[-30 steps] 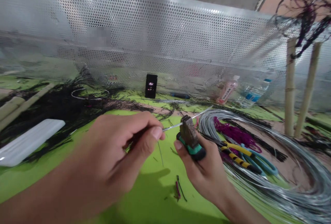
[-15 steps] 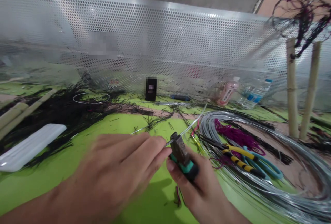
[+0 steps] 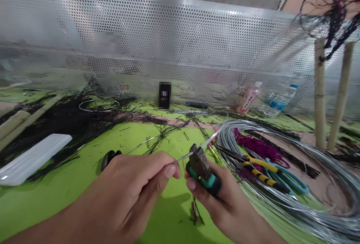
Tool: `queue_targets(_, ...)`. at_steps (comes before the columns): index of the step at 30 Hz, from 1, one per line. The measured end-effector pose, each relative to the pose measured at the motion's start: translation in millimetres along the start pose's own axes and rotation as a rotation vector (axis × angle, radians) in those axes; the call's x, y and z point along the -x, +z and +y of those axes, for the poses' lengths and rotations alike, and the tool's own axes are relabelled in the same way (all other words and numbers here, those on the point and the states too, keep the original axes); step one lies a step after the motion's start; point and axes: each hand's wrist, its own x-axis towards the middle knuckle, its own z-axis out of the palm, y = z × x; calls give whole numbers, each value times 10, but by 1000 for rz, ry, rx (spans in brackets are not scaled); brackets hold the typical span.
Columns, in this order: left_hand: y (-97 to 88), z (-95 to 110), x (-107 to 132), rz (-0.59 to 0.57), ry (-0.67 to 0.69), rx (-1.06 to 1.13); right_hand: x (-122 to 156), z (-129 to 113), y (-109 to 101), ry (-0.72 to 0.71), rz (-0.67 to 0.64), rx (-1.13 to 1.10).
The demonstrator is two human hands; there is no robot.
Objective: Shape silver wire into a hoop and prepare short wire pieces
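Pinched between the thumb and fingers of my left hand (image 3: 137, 184) is a thin metal wire (image 3: 184, 157), twisted along this stretch. My right hand (image 3: 225, 202) is closed around a pair of pliers (image 3: 201, 165) with dark, worn jaws and teal-and-black handles. The jaws point up and away from me, with the wire running at their tip. Beyond the pliers the wire slants up to the right. Another thin wire end (image 3: 144, 142) shows past my left hand. A rounded black object (image 3: 109, 158) is partly hidden behind that hand.
On the right lies a large wire coil (image 3: 233, 135), with yellow-black pliers (image 3: 264, 169), blue-handled pliers (image 3: 295, 182) and purple cord (image 3: 258, 148) inside it. Bamboo posts (image 3: 320, 94) stand behind. At left are black strands (image 3: 73, 124) and a white case (image 3: 36, 157). A perforated metal panel (image 3: 180, 37) spans the back.
My left hand has shifted down and left slightly, its thumb now in sight and more wire showing. The right hand and pliers moved a little right. The rounded black object has come into view.
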Motion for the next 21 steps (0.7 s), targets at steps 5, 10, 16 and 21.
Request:
queue_targets(5, 0, 43, -5, -49, -18, 45, 5, 68, -42, -43, 57, 79)
queue_targets(10, -27, -13, 89, -130, -162, 125, -77, 104, -28, -94, 82, 118)
queue_targets(16, -97, -9, 165, -133, -200, 96, -82, 35, -72, -144, 111, 178)
queue_targets(21, -187, 77, -36, -39, -97, 114, -41, 95, -96, -170, 160, 203)
